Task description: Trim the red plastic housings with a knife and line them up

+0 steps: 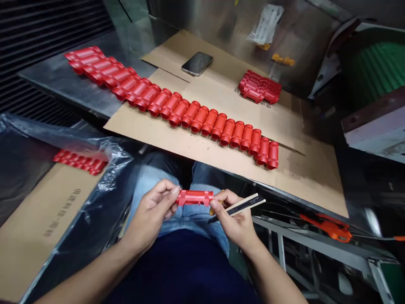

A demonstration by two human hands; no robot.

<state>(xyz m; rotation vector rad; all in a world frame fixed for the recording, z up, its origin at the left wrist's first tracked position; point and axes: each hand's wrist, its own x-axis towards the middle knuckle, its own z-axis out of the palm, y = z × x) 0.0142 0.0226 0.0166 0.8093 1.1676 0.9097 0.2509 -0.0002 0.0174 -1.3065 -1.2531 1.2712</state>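
My left hand (158, 204) pinches one end of a red plastic tube-shaped part (195, 196), held level above my lap. At its other end, the thumb and fingers of my right hand (232, 213) touch the part. That same hand grips a utility knife (245, 205) with a pale and dark handle, its tip pointing down to the left. A small yellow piece beside the right fingers is mostly hidden. Across the table edge ahead runs a long row of similar red parts (190, 115).
Cardboard (303, 181) covers much of the metal table. On it lie a phone (197, 63) and a cluster of red parts (260, 87). Yellow pieces (283, 60) and a plastic bag (265, 23) are behind. At left, a lined box (38, 211) holds red parts; an orange tool (327, 228) hangs right.
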